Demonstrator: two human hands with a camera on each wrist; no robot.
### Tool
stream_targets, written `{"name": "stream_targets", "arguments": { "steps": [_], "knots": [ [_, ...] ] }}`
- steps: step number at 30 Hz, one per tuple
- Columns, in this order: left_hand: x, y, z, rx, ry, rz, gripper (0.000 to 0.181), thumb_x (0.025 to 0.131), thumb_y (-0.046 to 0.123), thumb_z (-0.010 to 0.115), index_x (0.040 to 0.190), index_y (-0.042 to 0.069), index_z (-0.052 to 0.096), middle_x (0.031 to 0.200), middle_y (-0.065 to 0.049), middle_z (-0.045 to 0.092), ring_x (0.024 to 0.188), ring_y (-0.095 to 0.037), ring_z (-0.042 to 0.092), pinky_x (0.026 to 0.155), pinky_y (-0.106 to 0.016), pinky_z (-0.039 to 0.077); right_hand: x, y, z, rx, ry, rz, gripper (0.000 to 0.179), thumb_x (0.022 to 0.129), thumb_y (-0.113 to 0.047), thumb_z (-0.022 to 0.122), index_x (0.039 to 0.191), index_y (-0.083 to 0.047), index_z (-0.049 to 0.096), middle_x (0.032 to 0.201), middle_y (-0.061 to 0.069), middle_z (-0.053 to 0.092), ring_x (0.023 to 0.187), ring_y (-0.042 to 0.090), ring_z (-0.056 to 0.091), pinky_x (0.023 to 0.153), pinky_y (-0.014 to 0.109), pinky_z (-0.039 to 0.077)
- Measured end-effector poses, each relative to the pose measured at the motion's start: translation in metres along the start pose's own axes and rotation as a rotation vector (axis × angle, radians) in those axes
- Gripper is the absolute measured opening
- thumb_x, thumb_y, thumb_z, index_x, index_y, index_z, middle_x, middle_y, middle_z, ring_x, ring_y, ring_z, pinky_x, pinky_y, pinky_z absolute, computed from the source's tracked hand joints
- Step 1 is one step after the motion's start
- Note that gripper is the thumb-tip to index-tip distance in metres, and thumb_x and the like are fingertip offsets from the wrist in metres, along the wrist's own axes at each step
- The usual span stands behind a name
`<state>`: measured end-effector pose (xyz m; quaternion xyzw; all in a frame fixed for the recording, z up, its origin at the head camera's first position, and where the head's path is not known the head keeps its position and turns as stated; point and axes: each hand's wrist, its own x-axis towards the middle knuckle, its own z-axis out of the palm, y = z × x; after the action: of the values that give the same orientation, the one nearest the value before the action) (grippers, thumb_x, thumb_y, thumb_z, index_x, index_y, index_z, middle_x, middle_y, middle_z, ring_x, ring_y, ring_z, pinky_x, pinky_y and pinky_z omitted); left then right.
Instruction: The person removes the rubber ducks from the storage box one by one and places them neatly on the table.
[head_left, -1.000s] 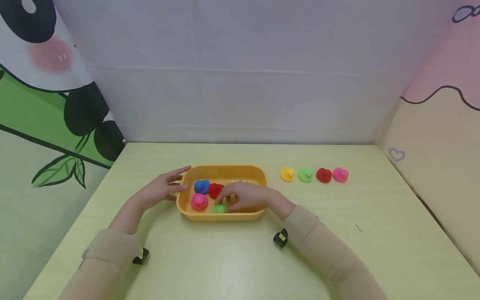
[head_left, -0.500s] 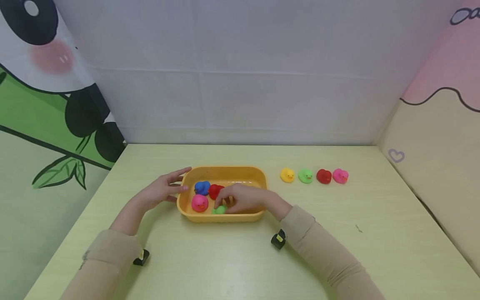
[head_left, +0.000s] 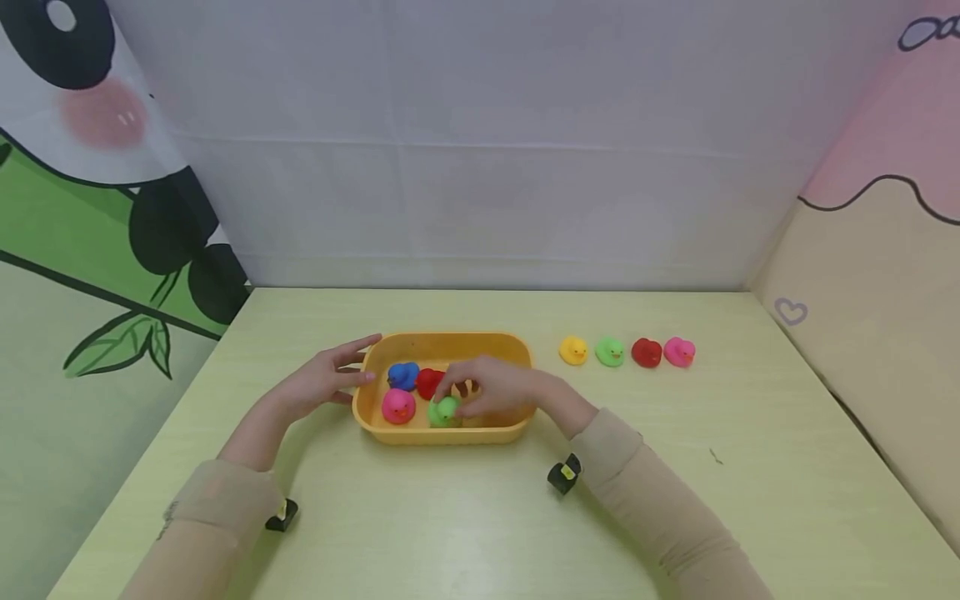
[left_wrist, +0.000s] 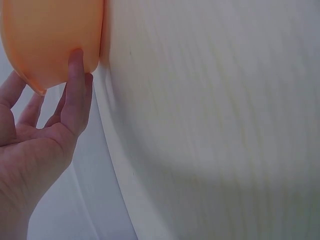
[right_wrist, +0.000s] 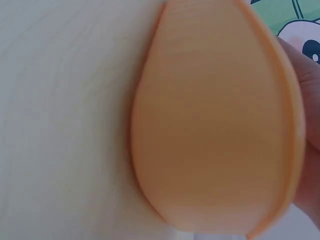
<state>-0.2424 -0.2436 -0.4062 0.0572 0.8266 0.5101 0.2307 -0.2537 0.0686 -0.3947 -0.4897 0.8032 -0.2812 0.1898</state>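
A green rubber duck (head_left: pixel 443 411) is pinched between the thumb and fingers of my right hand (head_left: pixel 497 385), inside the yellow-orange plastic tub (head_left: pixel 450 436). Beside it in the tub sit a pink duck (head_left: pixel 398 407), a blue duck (head_left: pixel 403 376) and a red duck (head_left: pixel 429 384), the red one partly behind my fingers. My left hand (head_left: pixel 324 379), fingers spread, rests against the tub's left end. The left wrist view shows those fingers on the outer wall of the tub (left_wrist: pixel 50 40). In the right wrist view the tub wall (right_wrist: pixel 215 125) hides most of my right hand (right_wrist: pixel 311 100).
To the right of the tub, a row of small ducks stands on the pale wooden table (head_left: pixel 465 517): yellow (head_left: pixel 573 351), green (head_left: pixel 611 352), red (head_left: pixel 647 352) and pink (head_left: pixel 679 352). A white cloth wall (head_left: pixel 480 208) rises along the table's back edge.
The green duck in my right hand has come up slightly from the tub floor and now shows more fully. My left hand and the other ducks stay put.
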Motion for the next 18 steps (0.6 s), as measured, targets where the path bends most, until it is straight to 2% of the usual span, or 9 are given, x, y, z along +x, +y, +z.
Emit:
{"name": "stream_targets", "arguments": {
  "steps": [8, 14, 18],
  "knots": [
    [-0.004, 0.003, -0.001, 0.009, -0.009, 0.017, 0.068, 0.093, 0.026, 0.060, 0.150, 0.030, 0.024, 0.153, -0.019, 0.023, 0.129, -0.041, 0.042, 0.087, -0.043, 0.053, -0.013, -0.007, -0.019, -0.060, 0.048, -0.043, 0.025, 0.088, -0.021, 0.066, 0.113, -0.023, 0.065, 0.101, -0.017, 0.059, 0.088, 0.007, 0.053, 0.077, 0.024, 0.048],
    [-0.003, 0.002, 0.000, -0.003, -0.016, 0.022, 0.068, 0.092, 0.025, 0.060, 0.150, 0.029, 0.024, 0.153, -0.019, 0.023, 0.128, -0.040, 0.043, 0.087, -0.043, 0.054, -0.027, -0.009, -0.033, -0.046, 0.078, -0.063, 0.026, 0.086, -0.018, 0.067, 0.112, -0.023, 0.064, 0.100, -0.015, 0.060, 0.090, 0.015, 0.055, 0.079, 0.036, 0.051],
    [-0.003, 0.002, 0.000, 0.005, -0.011, 0.014, 0.068, 0.092, 0.026, 0.061, 0.150, 0.030, 0.024, 0.153, -0.018, 0.024, 0.129, -0.039, 0.042, 0.086, -0.042, 0.054, -0.038, -0.011, -0.042, -0.057, 0.108, -0.064, 0.024, 0.086, -0.019, 0.068, 0.109, -0.024, 0.064, 0.101, -0.016, 0.060, 0.089, 0.014, 0.055, 0.078, 0.030, 0.051]
  ]
}}
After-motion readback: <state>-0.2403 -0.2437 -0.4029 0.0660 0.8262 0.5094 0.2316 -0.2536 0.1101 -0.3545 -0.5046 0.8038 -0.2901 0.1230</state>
